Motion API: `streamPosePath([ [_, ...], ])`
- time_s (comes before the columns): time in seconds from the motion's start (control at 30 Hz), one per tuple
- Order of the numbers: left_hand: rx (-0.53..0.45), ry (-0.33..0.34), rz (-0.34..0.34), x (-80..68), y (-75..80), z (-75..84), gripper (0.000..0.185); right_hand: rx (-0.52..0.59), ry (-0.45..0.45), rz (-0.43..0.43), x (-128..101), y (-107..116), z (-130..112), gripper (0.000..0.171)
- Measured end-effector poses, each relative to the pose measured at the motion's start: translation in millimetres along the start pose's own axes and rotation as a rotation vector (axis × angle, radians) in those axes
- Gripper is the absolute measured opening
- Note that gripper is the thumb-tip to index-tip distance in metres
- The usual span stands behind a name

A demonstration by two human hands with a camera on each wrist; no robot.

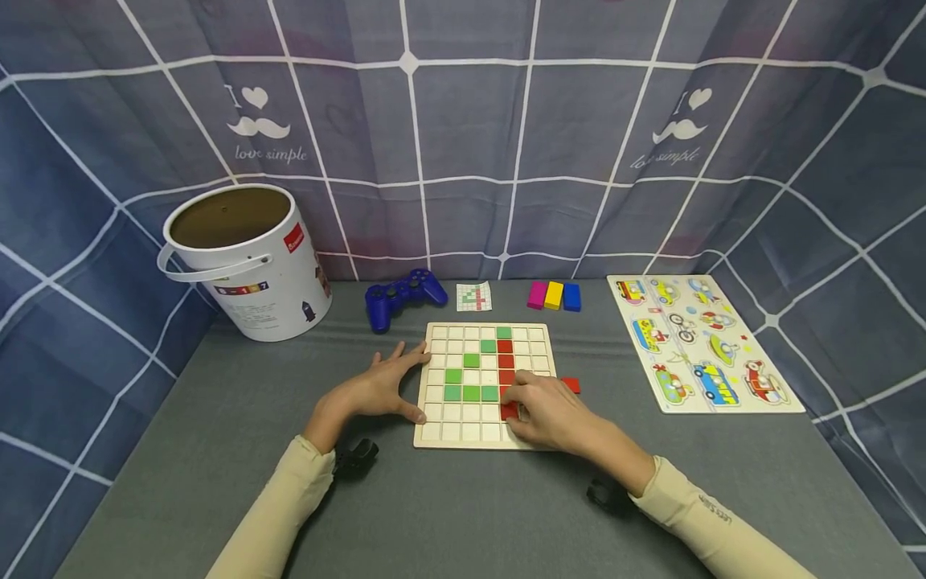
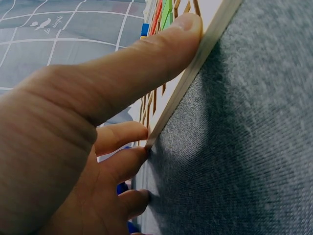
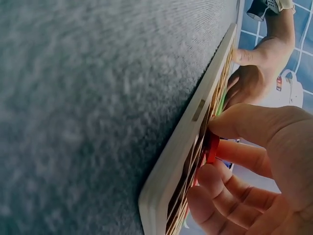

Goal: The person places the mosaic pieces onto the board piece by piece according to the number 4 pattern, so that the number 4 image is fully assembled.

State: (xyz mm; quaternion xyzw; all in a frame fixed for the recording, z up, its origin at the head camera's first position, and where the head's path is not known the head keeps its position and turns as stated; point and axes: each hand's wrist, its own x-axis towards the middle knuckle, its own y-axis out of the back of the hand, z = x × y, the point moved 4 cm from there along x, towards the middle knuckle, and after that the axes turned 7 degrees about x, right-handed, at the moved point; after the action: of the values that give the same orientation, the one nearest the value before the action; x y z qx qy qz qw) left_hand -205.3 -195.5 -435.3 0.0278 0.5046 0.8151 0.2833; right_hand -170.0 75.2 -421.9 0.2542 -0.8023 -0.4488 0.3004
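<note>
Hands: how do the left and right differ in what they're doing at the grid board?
The left hand lies with fingers spread and fairly straight against the grid board at its left edge, holding nothing; the right hand curls its fingers on a red tile over the board's lower right cells. The left stays beside the board; the right reaches over it. Both touch the board and wear cream sleeves.

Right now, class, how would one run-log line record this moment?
left hand: steadies grid board edge | right hand: pinches red tile at board | spare red tile: on table beside board
</note>
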Motion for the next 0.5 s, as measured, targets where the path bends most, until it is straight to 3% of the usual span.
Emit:
streamPosePath([
  [0.27, 0.003, -0.006, 0.001, 0.2, -0.4, -0.1, 0.106, 0.011, -0.019, 0.027, -12, 10, 9, 0.023],
  [0.5, 0.004, 0.015, -0.012, 0.3, -0.4, -0.9, 0.106, -0.024, -0.129, 0.058, -33, 31, 38, 0.021],
])
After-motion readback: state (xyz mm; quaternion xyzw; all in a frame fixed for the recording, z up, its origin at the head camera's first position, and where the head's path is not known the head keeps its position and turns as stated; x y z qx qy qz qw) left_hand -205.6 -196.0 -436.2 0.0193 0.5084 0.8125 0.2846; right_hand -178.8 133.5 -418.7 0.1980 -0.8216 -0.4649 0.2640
